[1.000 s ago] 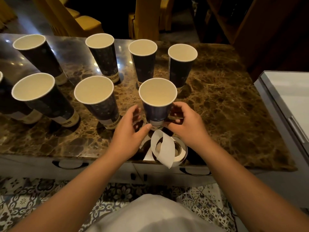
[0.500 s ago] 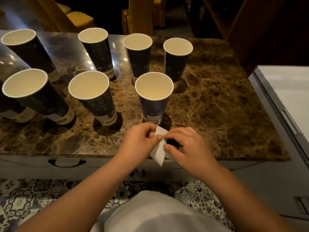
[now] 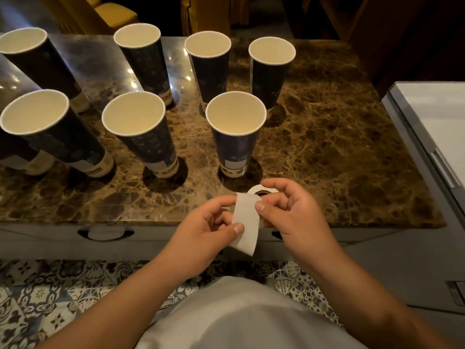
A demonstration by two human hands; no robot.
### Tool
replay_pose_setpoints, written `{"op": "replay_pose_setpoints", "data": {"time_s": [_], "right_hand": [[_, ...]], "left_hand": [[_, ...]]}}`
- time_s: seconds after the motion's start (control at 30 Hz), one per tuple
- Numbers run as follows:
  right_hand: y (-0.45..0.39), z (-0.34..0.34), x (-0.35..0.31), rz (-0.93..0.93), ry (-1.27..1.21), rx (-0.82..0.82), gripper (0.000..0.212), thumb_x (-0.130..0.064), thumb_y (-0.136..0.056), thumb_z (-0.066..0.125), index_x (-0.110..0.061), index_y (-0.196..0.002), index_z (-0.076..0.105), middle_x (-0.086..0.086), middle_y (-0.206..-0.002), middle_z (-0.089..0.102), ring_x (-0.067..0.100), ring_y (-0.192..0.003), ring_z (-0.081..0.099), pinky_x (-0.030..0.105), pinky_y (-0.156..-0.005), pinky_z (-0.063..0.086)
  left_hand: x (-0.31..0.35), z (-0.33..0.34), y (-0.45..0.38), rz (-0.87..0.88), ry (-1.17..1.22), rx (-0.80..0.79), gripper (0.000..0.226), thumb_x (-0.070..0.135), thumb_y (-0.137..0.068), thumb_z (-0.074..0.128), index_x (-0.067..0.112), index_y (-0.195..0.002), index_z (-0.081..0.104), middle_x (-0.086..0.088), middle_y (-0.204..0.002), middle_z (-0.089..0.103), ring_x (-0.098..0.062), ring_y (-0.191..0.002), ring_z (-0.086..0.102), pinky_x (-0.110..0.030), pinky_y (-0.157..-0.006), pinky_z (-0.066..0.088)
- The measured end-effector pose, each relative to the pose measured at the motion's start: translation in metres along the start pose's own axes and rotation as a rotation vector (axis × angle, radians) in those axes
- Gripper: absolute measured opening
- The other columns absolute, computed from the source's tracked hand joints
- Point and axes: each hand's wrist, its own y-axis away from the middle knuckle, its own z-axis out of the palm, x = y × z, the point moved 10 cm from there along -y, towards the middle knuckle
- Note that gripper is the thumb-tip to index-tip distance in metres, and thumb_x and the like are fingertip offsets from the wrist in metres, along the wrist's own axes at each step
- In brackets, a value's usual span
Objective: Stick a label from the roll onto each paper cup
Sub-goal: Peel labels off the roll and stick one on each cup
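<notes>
With the hands now drawn back from the nearest cup to the table's near edge, a strip of white label paper [image 3: 245, 222] is held up between them: the left hand [image 3: 208, 231] is closed on its left edge with thumb and fingertips, the right hand [image 3: 292, 212] is pinched on its right edge, the other fingers curled loosely. The roll [image 3: 261, 192] is partly hidden behind the right hand, just beside the strip; whether the strip is torn free cannot be told. A pale rectangle, seemingly a label, is seen low on the nearest cup [image 3: 235, 137], so a fresh label is judged to be in preparation for the next cup. Beyond, seven more paper cups are seen upright on the brown marble tabletop [image 3: 339, 137], in two rows, the left ones cut off by the frame. A white cabinet [image 3: 432, 127] is seen at right, patterned floor tiles [image 3: 37, 298] below, and yellow chairs [image 3: 110, 13] in the dim room behind.
</notes>
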Motion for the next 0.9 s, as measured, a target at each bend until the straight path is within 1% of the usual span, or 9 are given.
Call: {"op": "replay_pose_setpoints", "data": {"time_s": [0.13, 0.27, 0.33, 0.43, 0.5, 0.6, 0.73, 0.8, 0.9], "right_hand": [[0.005, 0.001, -0.007, -0.108, 0.068, 0.001, 0.039, 0.001, -0.085, 0.068, -0.029, -0.108, 0.059, -0.003, -0.076, 0.070, 0.019, -0.073, 0.066, 0.032, -0.071, 0.056], [0.011, 0.005, 0.000, -0.137, 0.178, -0.032, 0.039, -0.002, -0.084, 0.070, -0.034, -0.104, 0.062, 0.000, -0.081, 0.068, 0.032, -0.078, 0.062, 0.037, -0.074, 0.057], [0.013, 0.005, 0.004, -0.134, 0.211, -0.039, 0.038, -0.004, -0.084, 0.070, -0.036, -0.104, 0.062, 0.000, -0.082, 0.068, 0.031, -0.076, 0.060, 0.036, -0.073, 0.056], [0.015, 0.007, 0.001, -0.165, 0.306, -0.069, 0.037, -0.010, -0.085, 0.070, -0.040, -0.105, 0.060, -0.005, -0.086, 0.068, 0.022, -0.078, 0.063, 0.034, -0.075, 0.058], [0.015, 0.008, -0.001, -0.184, 0.362, -0.078, 0.033, -0.013, -0.086, 0.069, -0.038, -0.106, 0.061, -0.007, -0.087, 0.068, 0.016, -0.080, 0.063, 0.032, -0.077, 0.058], [0.015, 0.009, -0.009, -0.233, 0.430, -0.072, 0.026, -0.014, -0.087, 0.069, -0.027, -0.109, 0.066, -0.007, -0.088, 0.068, 0.011, -0.081, 0.064, 0.028, -0.076, 0.057], [0.018, 0.013, -0.028, -0.401, 0.621, -0.037, 0.022, -0.017, -0.085, 0.071, -0.023, -0.106, 0.070, -0.012, -0.087, 0.066, 0.004, -0.081, 0.061, 0.012, -0.069, 0.050], [0.019, 0.015, -0.034, -0.456, 0.702, -0.023, 0.019, -0.019, -0.084, 0.073, -0.020, -0.103, 0.072, -0.013, -0.085, 0.064, -0.002, -0.078, 0.059, 0.007, -0.067, 0.046], [0.019, 0.017, -0.040, -0.506, 0.770, -0.027, 0.012, -0.024, -0.085, 0.071, -0.020, -0.096, 0.073, -0.011, -0.077, 0.064, 0.004, -0.070, 0.057, 0.016, -0.059, 0.047]], "left_hand": [[0.003, -0.009, 0.000, -0.029, 0.029, 0.096, 0.018, 0.016, -0.094, 0.055, 0.015, -0.104, 0.071, 0.003, -0.079, 0.069, -0.001, -0.070, 0.060, -0.016, -0.066, 0.047], [-0.013, -0.009, 0.000, -0.207, 0.154, 0.130, 0.021, 0.023, -0.095, 0.056, 0.014, -0.098, 0.075, -0.007, -0.084, 0.071, -0.006, -0.069, 0.061, -0.023, -0.064, 0.046], [-0.022, -0.006, 0.001, -0.280, 0.262, 0.136, 0.018, 0.019, -0.094, 0.058, 0.011, -0.093, 0.073, -0.008, -0.076, 0.066, -0.009, -0.065, 0.057, -0.024, -0.060, 0.043], [-0.031, -0.010, 0.003, -0.318, 0.314, 0.161, 0.014, 0.013, -0.091, 0.060, 0.014, -0.081, 0.069, -0.004, -0.071, 0.064, -0.012, -0.066, 0.054, -0.027, -0.061, 0.039], [-0.033, -0.014, 0.005, -0.309, 0.302, 0.170, 0.013, 0.011, -0.090, 0.060, 0.014, -0.080, 0.067, -0.001, -0.076, 0.069, -0.013, -0.071, 0.056, -0.028, -0.063, 0.040], [-0.029, -0.014, 0.006, -0.253, 0.259, 0.139, 0.015, 0.004, -0.089, 0.060, 0.015, -0.085, 0.070, -0.005, -0.085, 0.071, -0.019, -0.076, 0.057, -0.030, -0.066, 0.043], [-0.018, -0.005, 0.005, -0.165, 0.263, 0.044, 0.027, -0.003, -0.087, 0.061, 0.016, -0.104, 0.070, -0.011, -0.089, 0.071, -0.018, -0.083, 0.066, -0.025, -0.073, 0.053], [-0.015, -0.007, 0.004, -0.127, 0.212, 0.055, 0.021, 0.000, -0.086, 0.063, 0.012, -0.102, 0.071, -0.015, -0.089, 0.070, -0.017, -0.083, 0.066, -0.025, -0.077, 0.054], [-0.009, -0.012, 0.005, -0.080, 0.103, 0.094, 0.012, 0.004, -0.088, 0.064, 0.009, -0.094, 0.073, -0.010, -0.089, 0.072, -0.014, -0.080, 0.064, -0.021, -0.073, 0.053]]}}
